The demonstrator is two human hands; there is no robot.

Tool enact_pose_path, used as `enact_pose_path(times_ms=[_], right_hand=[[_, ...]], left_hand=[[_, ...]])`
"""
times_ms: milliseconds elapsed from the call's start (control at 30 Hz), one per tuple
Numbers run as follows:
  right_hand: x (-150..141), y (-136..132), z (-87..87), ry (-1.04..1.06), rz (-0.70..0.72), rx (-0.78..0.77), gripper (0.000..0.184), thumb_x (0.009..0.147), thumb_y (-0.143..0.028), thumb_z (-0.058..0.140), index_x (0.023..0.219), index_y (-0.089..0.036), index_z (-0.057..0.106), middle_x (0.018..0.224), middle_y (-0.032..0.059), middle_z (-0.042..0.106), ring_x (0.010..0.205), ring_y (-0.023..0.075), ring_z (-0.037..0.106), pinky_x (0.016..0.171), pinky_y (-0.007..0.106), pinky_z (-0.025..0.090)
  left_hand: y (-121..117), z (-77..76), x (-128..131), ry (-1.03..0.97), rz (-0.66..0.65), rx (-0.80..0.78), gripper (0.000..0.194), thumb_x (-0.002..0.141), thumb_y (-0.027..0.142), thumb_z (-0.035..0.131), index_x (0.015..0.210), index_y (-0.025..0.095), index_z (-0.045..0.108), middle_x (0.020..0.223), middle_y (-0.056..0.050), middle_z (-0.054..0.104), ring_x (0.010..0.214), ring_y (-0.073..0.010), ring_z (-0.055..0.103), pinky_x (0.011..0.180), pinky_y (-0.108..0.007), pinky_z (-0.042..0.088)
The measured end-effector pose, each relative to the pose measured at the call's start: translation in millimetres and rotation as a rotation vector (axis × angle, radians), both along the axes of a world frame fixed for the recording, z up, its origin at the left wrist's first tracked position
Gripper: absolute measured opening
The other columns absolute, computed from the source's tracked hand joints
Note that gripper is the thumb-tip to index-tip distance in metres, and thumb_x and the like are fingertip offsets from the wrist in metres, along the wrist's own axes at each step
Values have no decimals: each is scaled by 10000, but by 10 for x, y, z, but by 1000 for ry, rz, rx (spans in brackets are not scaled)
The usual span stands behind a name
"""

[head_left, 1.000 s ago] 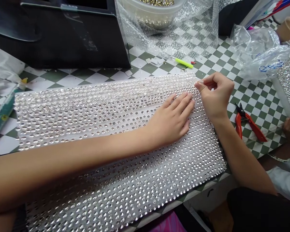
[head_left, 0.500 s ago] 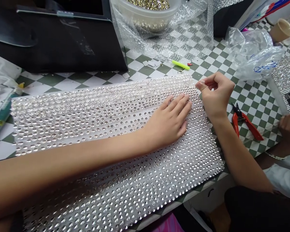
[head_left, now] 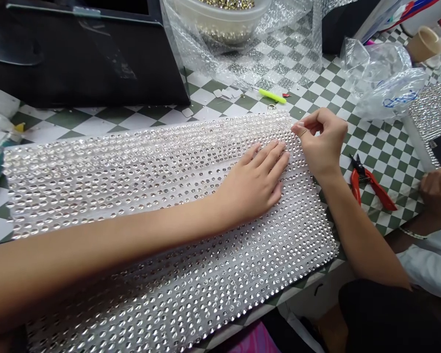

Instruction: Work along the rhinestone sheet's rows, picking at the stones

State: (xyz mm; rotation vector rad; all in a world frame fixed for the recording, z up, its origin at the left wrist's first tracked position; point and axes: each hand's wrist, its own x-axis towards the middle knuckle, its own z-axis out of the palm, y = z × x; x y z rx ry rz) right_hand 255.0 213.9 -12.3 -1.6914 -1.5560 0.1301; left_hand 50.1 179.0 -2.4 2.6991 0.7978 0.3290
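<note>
And here we are at the green-and-white checkered surface, with a big clear rhinestone sheet lying flat across it, stretching from the left of the view over to the middle right! The left hand is pressed down flat on that sheet, fingers slightly spread, holding nothing. Up at the sheet's far corner, the right hand is curled, with its thumb and forefinger pinched together right at the edge; whether something tiny sits in that pinch, we can't tell from here. Just past that edge, a lime-green tool lies near a small metal ring, while red-handled wire cutters sit to the right of the sheet. Up top, a bowl of gold studs sits in bubble wrap. And at far right, a co-worker's hand, a bracelet on the wrist, is just below another rhinestone sheet!
</note>
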Motion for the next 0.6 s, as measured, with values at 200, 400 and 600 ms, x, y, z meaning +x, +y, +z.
enact_pose_path(times_ms=[200,400,600], right_hand=[[19,-15,51,-100,8,79,251,836,-131,733,721,-219,528,770,17,625,694,169,570,715,395,544],[107,-24,111,-82,-10,79,263,845,-182,752,718,-245,530,788,30,686,668,153,557,643,337,521],[140,-12,43,10,75,56,245,915,-377,748,799,-238,583,821,25,694,705,161,611,667,345,543]], left_hand=[[6,23,19,30,-3,-14,609,1085,297,313,1615,0,356,1718,-211,272,1608,-326,252,1321,-508,186],[9,34,6,41,0,-9,602,1093,303,305,1619,13,357,1719,-200,275,1608,-318,256,1323,-500,191],[11,23,-3,41,-3,9,608,1090,311,320,1617,9,356,1714,-201,289,1606,-318,262,1322,-496,193]])
